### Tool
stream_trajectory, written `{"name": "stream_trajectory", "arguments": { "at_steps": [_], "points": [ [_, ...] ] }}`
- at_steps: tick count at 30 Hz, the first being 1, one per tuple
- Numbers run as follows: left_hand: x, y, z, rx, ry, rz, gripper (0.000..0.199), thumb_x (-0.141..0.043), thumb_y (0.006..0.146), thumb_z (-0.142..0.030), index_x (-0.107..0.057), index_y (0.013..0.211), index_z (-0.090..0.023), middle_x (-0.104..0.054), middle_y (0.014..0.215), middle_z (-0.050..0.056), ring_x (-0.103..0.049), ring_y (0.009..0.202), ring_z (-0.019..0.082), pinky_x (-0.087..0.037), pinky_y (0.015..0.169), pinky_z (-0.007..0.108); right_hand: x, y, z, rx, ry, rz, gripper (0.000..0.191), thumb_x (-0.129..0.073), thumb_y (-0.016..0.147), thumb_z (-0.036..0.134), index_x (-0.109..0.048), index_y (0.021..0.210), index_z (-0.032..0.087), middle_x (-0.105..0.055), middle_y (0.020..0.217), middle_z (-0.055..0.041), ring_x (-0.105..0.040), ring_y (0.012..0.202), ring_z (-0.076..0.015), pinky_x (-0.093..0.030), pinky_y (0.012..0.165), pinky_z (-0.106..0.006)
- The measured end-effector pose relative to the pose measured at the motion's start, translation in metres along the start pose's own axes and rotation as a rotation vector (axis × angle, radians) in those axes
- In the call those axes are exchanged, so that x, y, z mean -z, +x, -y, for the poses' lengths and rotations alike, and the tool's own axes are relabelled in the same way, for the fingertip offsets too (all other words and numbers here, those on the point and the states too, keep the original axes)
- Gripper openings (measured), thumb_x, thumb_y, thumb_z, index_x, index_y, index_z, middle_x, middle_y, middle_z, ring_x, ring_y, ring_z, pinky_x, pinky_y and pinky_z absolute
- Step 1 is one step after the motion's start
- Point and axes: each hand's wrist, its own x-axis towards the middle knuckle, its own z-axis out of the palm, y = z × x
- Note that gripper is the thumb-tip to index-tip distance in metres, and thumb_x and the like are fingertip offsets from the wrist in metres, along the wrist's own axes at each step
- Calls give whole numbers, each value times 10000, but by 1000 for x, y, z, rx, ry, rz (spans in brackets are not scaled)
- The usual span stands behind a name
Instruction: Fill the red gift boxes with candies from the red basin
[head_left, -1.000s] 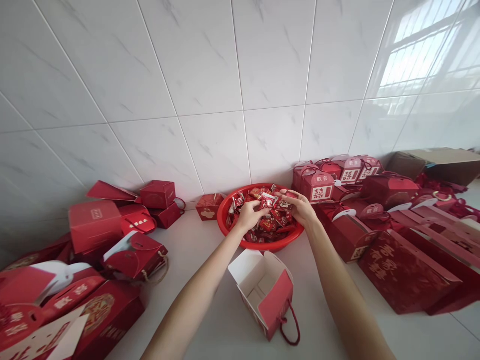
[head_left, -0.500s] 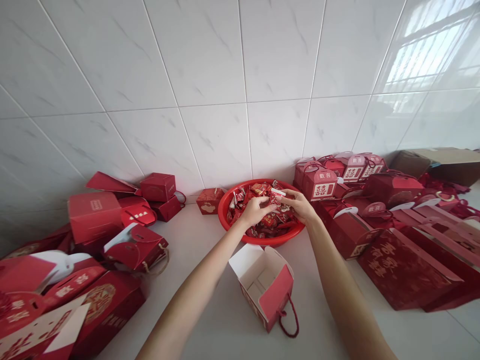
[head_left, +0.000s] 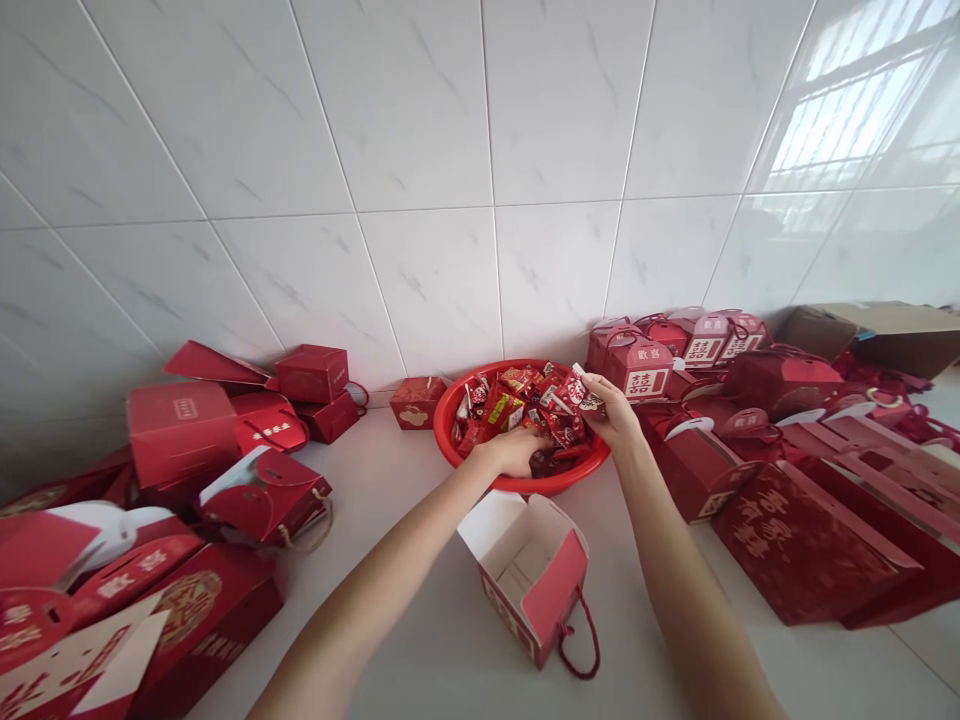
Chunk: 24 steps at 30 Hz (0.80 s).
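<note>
A round red plastic basin [head_left: 448,440] full of wrapped candies [head_left: 517,380] stands against the wall. My left hand [head_left: 517,452] reaches down into the near part of the basin, its fingertips hidden among the candies. Over the basin's right side, my right hand [head_left: 611,408] is closed round red-and-white wrapped candies [head_left: 576,388], pinched between thumb and fingers. In front of the basin sits a red gift box [head_left: 553,590] with its top open and a white inside; no candy shows in it. Its dark red cord handle [head_left: 592,640] hangs onto the table at the right.
Red gift boxes [head_left: 180,430] are piled at the left. A small red box [head_left: 417,402] stands just left of the basin. Many more boxes [head_left: 810,530] crowd the right side, with a brown cardboard carton [head_left: 885,335] behind them. White tiled wall [head_left: 420,280] closes the back.
My left hand has left the candies it held up with my right hand and moved down into the basin. My right hand has shifted slightly right, still holding candies.
</note>
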Motion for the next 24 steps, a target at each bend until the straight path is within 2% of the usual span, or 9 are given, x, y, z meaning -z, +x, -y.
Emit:
{"name": "stream_trajectory", "arguments": {
  "at_steps": [2,4,7,9,11,15,18,21,24],
  "points": [
    [-1,2,-2,38,57,2,675,-713,569,-49,-700,1214,-249,-596,1386,138,-532,1280,402,-454,1038,473,1,1,-1,-4,7,6,315,-907,534,301,-633,662,212,-640,620,53,-570,546,-94,-492,533,-216],
    [-2,5,-3,68,85,-4,663,-718,566,-57,-702,1200,-249,-615,1345,151,-576,1216,414,-480,994,491,2,1,-1,-7,12,12,314,-902,546,304,-624,658,212,-635,615,53,-572,548,-97,-495,538,-221],
    [-1,8,-1,89,64,-40,417,-725,557,-62,-761,945,-209,-731,1052,126,-677,1011,371,-525,903,435,3,2,-2,-11,18,21,316,-903,541,310,-625,657,215,-635,617,56,-580,556,-102,-506,557,-229],
    [0,7,3,91,8,-103,219,-708,576,-60,-738,752,-185,-737,847,104,-697,905,335,-534,850,383,4,3,-2,-13,19,24,311,-903,539,311,-636,668,217,-637,620,57,-584,562,-103,-507,567,-230],
    [3,6,8,87,-78,-203,141,-697,611,-78,-715,704,-181,-725,769,81,-697,852,302,-534,815,346,5,4,-3,-13,21,25,303,-898,546,309,-639,674,218,-639,624,54,-588,564,-104,-506,569,-233],
    [8,4,15,73,-297,-437,206,-672,721,-170,-728,919,-172,-748,888,47,-695,896,243,-534,815,303,7,6,-4,-3,21,27,294,-884,578,311,-625,689,225,-657,653,43,-618,597,-124,-514,582,-248],
    [10,4,18,83,-422,-557,263,-596,808,-193,-708,1041,-145,-753,941,57,-700,920,216,-542,808,291,7,7,-5,1,19,23,302,-882,582,313,-617,697,227,-659,655,44,-630,610,-129,-521,591,-252],
    [11,5,20,125,-465,-622,250,-563,823,-184,-724,1011,-144,-757,893,52,-705,851,212,-550,781,306,7,7,-5,-1,25,14,308,-885,572,315,-621,708,231,-666,660,44,-636,614,-133,-526,593,-257],
    [11,5,23,183,-441,-698,244,-561,782,-107,-746,928,-170,-765,919,48,-699,893,221,-536,858,329,6,6,-4,-6,31,4,317,-892,549,316,-630,706,231,-672,665,46,-630,600,-131,-527,589,-261]
  ]
}}
